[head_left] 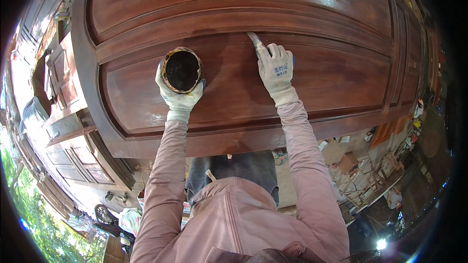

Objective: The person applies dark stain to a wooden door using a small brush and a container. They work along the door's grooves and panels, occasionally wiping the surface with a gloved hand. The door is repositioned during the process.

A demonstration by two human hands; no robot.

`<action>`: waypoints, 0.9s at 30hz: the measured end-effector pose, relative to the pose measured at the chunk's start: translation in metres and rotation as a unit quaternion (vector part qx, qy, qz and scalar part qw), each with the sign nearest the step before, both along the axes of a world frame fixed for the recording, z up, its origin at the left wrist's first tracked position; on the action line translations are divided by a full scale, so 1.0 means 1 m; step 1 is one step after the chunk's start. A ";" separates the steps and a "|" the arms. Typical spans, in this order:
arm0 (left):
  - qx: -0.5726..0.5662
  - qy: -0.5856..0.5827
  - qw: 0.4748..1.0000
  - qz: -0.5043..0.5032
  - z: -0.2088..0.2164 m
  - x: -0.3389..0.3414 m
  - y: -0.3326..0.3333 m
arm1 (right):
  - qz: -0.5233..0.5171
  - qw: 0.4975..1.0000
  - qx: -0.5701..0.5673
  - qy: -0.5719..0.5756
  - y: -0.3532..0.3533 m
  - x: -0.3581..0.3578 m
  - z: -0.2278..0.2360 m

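Note:
A reddish-brown panelled wooden door [336,80] lies flat in front of me. My left hand [178,101], in a whitish work glove, is wrapped round a round can [182,70] with a crusted, stained rim and a dark inside; the can is held over the left part of the near panel. My right hand [276,70], gloved alike, is closed on a putty knife [253,38] with a pale, smeared blade. The blade tip is at the moulding along the far edge of that panel. Most of the knife's handle is hidden by the glove.
More panelled doors [80,160] stand or lie at the left. A small brown box [348,162] and scattered wood pieces are on the floor at the right. A motorcycle [105,216] is at the lower left. A person [394,197] is far off at the right.

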State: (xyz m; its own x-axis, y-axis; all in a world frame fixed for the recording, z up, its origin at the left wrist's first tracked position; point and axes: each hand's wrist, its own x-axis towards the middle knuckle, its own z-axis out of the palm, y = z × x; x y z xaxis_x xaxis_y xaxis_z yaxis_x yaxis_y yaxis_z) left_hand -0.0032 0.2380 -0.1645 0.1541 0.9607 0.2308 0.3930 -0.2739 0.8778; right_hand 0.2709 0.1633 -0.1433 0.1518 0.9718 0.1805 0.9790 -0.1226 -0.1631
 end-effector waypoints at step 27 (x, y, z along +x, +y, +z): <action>-0.009 -0.006 1.000 -0.007 -0.003 -0.002 -0.001 | -0.027 0.998 -0.033 0.049 0.009 0.003 0.016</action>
